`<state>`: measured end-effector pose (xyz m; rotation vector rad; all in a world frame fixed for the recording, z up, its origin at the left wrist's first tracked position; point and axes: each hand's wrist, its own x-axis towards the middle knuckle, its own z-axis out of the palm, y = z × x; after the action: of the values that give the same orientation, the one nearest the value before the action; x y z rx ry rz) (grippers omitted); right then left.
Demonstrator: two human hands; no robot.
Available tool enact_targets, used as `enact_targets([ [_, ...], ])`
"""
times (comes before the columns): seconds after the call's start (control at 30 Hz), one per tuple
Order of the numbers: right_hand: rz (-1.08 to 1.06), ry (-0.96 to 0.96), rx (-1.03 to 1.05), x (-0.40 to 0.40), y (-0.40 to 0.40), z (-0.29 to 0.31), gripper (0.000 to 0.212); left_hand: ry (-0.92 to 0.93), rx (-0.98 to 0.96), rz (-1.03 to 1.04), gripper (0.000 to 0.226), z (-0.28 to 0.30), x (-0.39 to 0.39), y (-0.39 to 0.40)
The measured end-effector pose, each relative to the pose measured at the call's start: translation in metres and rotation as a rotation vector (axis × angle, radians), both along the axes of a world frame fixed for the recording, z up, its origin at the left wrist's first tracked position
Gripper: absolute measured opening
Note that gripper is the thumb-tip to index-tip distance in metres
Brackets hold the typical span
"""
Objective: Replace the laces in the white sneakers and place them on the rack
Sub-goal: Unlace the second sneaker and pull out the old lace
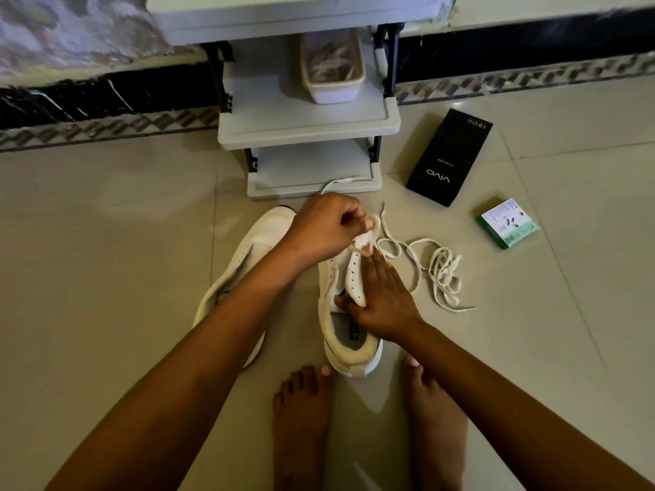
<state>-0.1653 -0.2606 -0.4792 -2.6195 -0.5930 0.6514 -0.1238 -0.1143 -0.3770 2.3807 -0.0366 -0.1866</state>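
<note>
Bare feet (pixel 304 419) at bottom. Right hand (pixel 381 303) flat, pressing sneaker (pixel 349 334) tongue. Left hand (pixel 326 225) pinches lace (pixel 361 242) at toe holes. Lacing just starting; next, poke lace end through hole.

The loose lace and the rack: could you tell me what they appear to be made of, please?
Loose lace: flat woven fabric, matte cream; it lies limp in soft loops on the tiled floor. Rack: probably moulded plastic, smooth pale grey shelves with rounded edges on dark posts.

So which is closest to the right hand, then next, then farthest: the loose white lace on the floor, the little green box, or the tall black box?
Measured from the right hand:
1. Loose white lace, just to its right.
2. Little green box, farther right.
3. Tall black box, up beside the rack.
</note>
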Motion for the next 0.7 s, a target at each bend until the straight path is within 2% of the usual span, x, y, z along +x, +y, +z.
enact_targets([
  [0.07,-0.004,0.001,0.003,0.0,0.0,0.001,0.113,0.011,0.104,0.015,0.013,-0.008,0.0,0.003],
  [0.13,-0.017,-0.021,0.038,-0.001,0.0,0.003,0.111,0.154,0.307,-0.051,0.04,-0.023,-0.005,0.007],
  [0.17,-0.021,-0.029,0.054,-0.001,0.0,0.003,0.111,0.225,0.38,-0.064,0.045,-0.031,-0.008,0.008],
  [0.3,-0.023,-0.054,0.084,0.0,0.0,0.001,0.108,0.226,0.401,0.05,0.026,-0.047,-0.015,0.002],
  [0.4,-0.014,-0.058,0.075,0.0,-0.001,0.001,0.109,0.213,0.486,0.027,0.018,-0.045,-0.008,-0.004],
  [0.47,-0.017,-0.069,0.079,-0.001,-0.002,0.001,0.108,0.202,0.347,0.017,0.013,-0.036,-0.001,0.0],
  [0.57,-0.02,-0.063,0.086,-0.001,-0.004,-0.001,0.107,0.241,-0.162,0.047,0.005,-0.016,0.0,0.012],
  [0.6,-0.022,-0.053,0.08,-0.001,-0.005,-0.002,0.107,0.233,-0.272,0.076,0.006,-0.012,-0.002,0.014],
  [0.67,-0.018,-0.039,0.058,0.0,-0.003,-0.002,0.109,0.184,-0.338,0.145,0.008,-0.013,-0.004,0.014],
  [0.7,-0.017,-0.035,0.049,0.0,-0.001,-0.002,0.11,0.176,-0.303,0.15,0.011,-0.018,-0.004,0.014],
])
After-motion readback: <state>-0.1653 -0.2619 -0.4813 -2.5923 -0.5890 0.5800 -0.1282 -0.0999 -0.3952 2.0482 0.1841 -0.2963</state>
